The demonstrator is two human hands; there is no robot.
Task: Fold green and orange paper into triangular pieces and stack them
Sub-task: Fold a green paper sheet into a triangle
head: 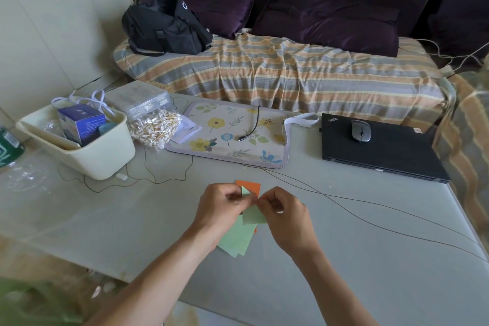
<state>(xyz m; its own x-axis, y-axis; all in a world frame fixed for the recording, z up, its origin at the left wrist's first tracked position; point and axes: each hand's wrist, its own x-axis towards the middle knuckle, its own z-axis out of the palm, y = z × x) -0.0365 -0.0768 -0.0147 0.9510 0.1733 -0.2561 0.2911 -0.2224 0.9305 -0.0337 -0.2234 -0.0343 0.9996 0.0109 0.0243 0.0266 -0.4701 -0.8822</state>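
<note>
A small green paper (253, 216) is held just above the table between both hands. My left hand (221, 208) pinches its upper left part and my right hand (284, 216) pinches its upper right; a folded green tip pokes up between the fingers. Beneath the hands lie loose green sheets (235, 242) on the table. An orange paper (250, 186) shows just beyond the fingers, and an orange edge peeks out under the green sheets. Most of the fold is hidden by my fingers.
A cream bin (105, 159) with boxes stands at the left, a bag of cotton swabs (154, 127) beside it. A floral mat (232, 135) with a short cable lies behind the hands. A closed black laptop (381, 151) carrying a mouse (360, 130) sits right. Thin wires (357, 216) cross the table.
</note>
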